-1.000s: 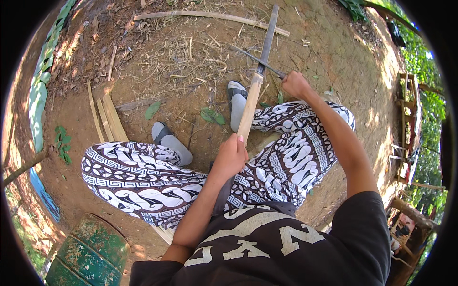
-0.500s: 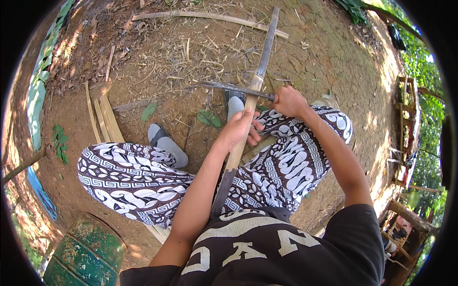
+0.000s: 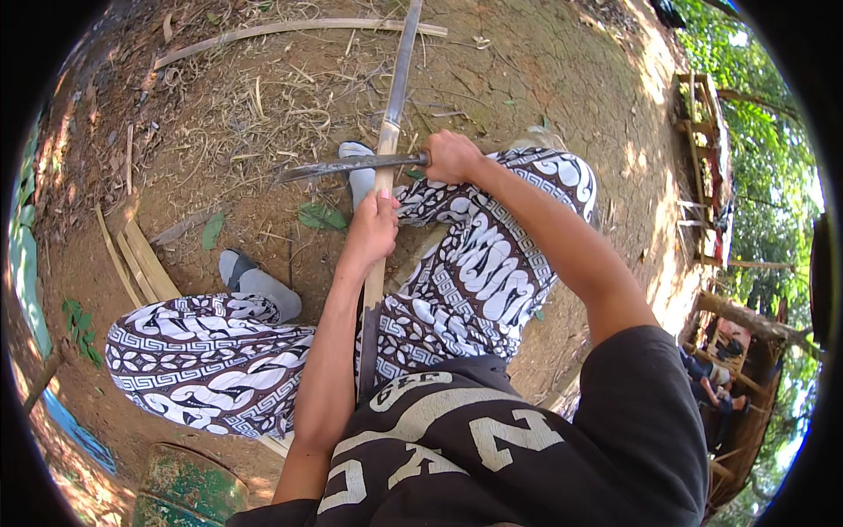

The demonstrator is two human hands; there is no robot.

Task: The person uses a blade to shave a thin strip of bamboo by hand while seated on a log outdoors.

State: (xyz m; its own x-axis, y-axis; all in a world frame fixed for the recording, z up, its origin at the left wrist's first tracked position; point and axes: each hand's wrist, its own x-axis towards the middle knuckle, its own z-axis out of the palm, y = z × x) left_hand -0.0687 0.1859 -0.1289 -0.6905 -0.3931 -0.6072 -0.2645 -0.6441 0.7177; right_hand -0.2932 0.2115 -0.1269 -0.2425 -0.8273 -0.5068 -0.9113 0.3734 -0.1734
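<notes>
A long bamboo strip (image 3: 374, 279) runs from against my shirt, between my legs, out over the ground. Its middle is pale and bare; both ends keep a dark grey skin. My left hand (image 3: 372, 230) is closed round the pale part. Just beyond it, the dark curved blade of a machete (image 3: 338, 167) lies across the strip, pointing left. My right hand (image 3: 453, 156) is closed on the machete's handle, which the fingers mostly hide, close to my right knee.
Thin shavings (image 3: 250, 110) litter the soil ahead, with another bamboo strip (image 3: 263, 32) beyond. Several pale slats (image 3: 147, 259) lie by my left knee. A rusty green drum (image 3: 189, 487) stands at lower left. A person (image 3: 716, 386) sits at a wooden structure on the right.
My left hand's fingers, spread before, have closed round the strip. The machete still crosses it, now nearer level. The whole view has shifted, so everything appears further left.
</notes>
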